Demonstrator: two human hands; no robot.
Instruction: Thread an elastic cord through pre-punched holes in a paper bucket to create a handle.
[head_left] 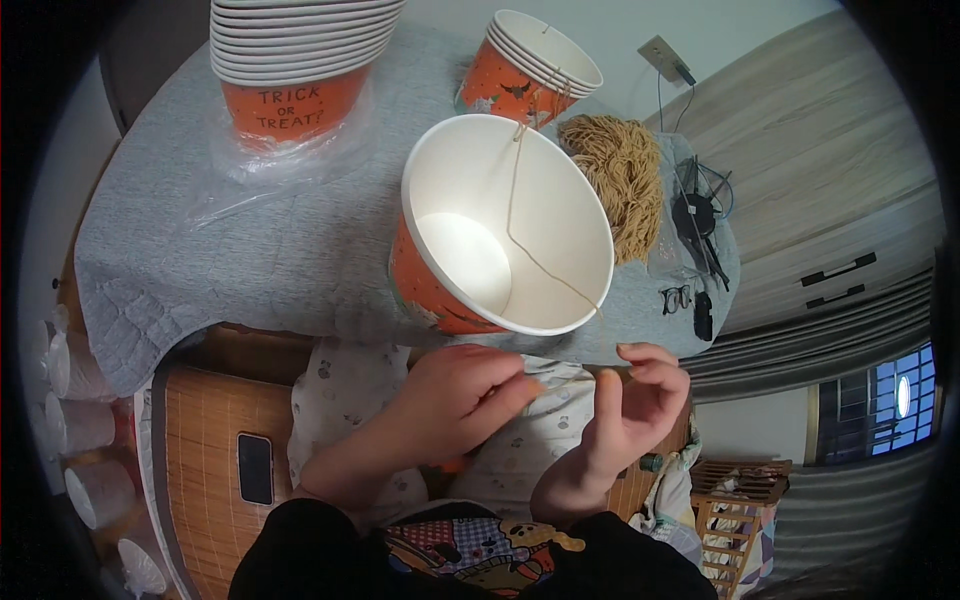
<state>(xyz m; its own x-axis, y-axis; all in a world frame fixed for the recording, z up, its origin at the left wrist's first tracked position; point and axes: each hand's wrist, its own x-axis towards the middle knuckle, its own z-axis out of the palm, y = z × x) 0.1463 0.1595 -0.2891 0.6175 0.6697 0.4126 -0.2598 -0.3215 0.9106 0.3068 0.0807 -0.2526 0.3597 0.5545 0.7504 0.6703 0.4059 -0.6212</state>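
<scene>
A large paper bucket [440, 180], orange outside and white inside, stands tilted at the table's near edge with its mouth toward me. A tan twine [512, 215] is fixed at its far rim and runs inside to the near right rim. Below the bucket, above my lap, my left hand [465, 395] is closed in a pinch. A thin, faint tan strand seems to run from its fingertips toward the right hand. My right hand [635, 410] is apart from the bucket, thumb raised and fingers loosely bent, with a gap between them.
A stack of orange buckets [300, 100] in clear plastic stands far left. Several nested buckets [525, 70] stand behind. A tan twine bundle [620, 180], black tripod [695, 215] and glasses [675, 298] lie right. A phone [255, 468] rests lower left; white tubs [80, 420] stand far left.
</scene>
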